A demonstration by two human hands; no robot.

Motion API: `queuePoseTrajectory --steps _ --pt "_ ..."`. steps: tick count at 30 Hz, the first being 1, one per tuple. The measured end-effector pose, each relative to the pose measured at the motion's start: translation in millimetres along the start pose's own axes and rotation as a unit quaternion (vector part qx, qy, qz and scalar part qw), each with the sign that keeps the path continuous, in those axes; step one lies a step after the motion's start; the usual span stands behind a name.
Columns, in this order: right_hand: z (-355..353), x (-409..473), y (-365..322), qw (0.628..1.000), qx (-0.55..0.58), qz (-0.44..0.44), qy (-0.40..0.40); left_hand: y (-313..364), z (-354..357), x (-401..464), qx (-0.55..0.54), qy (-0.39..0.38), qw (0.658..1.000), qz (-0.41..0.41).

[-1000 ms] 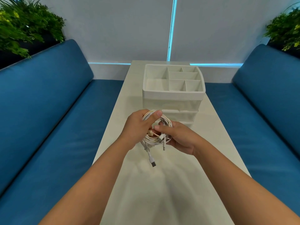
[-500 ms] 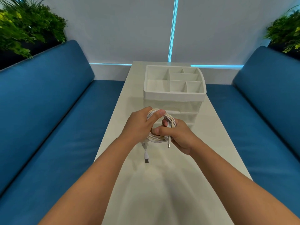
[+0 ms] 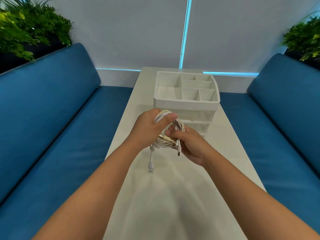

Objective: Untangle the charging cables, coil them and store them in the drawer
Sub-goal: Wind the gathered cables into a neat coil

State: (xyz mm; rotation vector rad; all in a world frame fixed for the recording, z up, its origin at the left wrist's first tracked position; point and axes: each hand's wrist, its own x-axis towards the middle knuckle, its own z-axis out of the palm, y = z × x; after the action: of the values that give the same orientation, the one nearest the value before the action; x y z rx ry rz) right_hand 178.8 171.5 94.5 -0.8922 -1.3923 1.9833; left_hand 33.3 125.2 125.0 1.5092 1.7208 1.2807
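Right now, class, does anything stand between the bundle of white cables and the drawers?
Nothing lies between the white cable bundle and the white plastic drawer organiser, but its translucent drawers look closed.

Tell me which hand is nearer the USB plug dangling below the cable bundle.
Left. The left hand grips the cable bundle almost straight above the USB plug; the right hand holds the bundle further over to the plug's right.
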Motion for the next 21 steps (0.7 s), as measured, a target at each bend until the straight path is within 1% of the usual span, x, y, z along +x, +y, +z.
queuePoseTrajectory --steps 2,4,7,8,10,12,14,16,18,19,21 --pt "3.2 -0.9 -0.1 0.999 -0.003 0.009 0.04 0.7 -0.4 0.3 -0.005 0.016 1.0 0.001" --pt "11.0 -1.4 1.0 0.996 0.031 0.016 0.078 -0.9 1.2 0.0 -0.016 0.022 1.0 -0.003" --pt "23.8 2.6 1.8 0.982 0.086 -0.02 0.166 -1.8 5.7 -1.5 -0.054 -0.002 0.998 -0.015" --pt "26.2 4.8 2.6 0.978 0.072 -0.045 0.189 -1.1 6.7 -1.8 -0.076 -0.009 0.997 -0.02" --pt "28.1 8.4 5.1 0.968 0.001 -0.094 0.234 0.4 7.2 -0.6 -0.117 -0.011 0.992 -0.033" --pt "30.5 7.9 6.6 0.949 -0.057 -0.142 0.277 1.4 7.5 0.7 -0.141 -0.01 0.989 -0.049" --pt "33.5 6.0 8.5 0.931 -0.069 -0.183 0.308 2.4 9.8 0.5 -0.164 -0.01 0.985 -0.057" --pt "36.7 3.9 10.8 0.917 -0.06 -0.223 0.327 4.7 13.0 -0.9 -0.194 -0.007 0.979 -0.065" --pt "38.8 2.0 15.1 0.907 -0.068 -0.257 0.326 7.6 14.3 -2.1 -0.239 -0.002 0.968 -0.078" --pt "38.8 0.9 18.2 0.907 -0.077 -0.268 0.317 8.7 13.2 -2.0 -0.259 -0.001 0.962 -0.084" --pt "36.0 -1.6 24.5 0.915 -0.101 -0.277 0.274 8.4 8.4 -1.0 -0.276 -0.006 0.957 -0.088"
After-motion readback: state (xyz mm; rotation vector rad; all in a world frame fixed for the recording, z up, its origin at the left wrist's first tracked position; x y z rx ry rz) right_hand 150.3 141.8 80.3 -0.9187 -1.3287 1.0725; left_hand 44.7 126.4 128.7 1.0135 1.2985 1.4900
